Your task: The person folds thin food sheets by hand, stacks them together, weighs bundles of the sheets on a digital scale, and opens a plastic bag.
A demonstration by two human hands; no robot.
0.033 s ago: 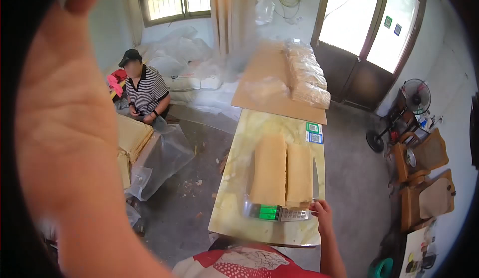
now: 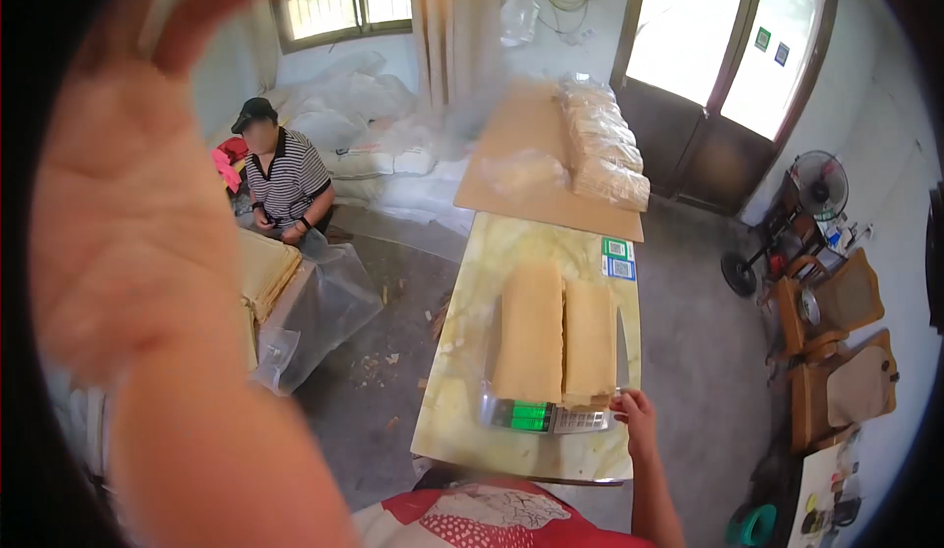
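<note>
tan stacks [image 2: 532, 336] lie side by side, seemingly so the scale [image 2: 527, 417] bears both; right hand [image 2: 635, 416] near their five o'clock corner, left hand [image 2: 138, 223] at nine, either grip's closure unclear.

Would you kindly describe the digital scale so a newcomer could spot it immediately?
Find the long yellowish central table. At its near end, under two tan stacks and left of the right hand, sits the digital scale. Unlike the stacks, it has a glowing green display.
</note>
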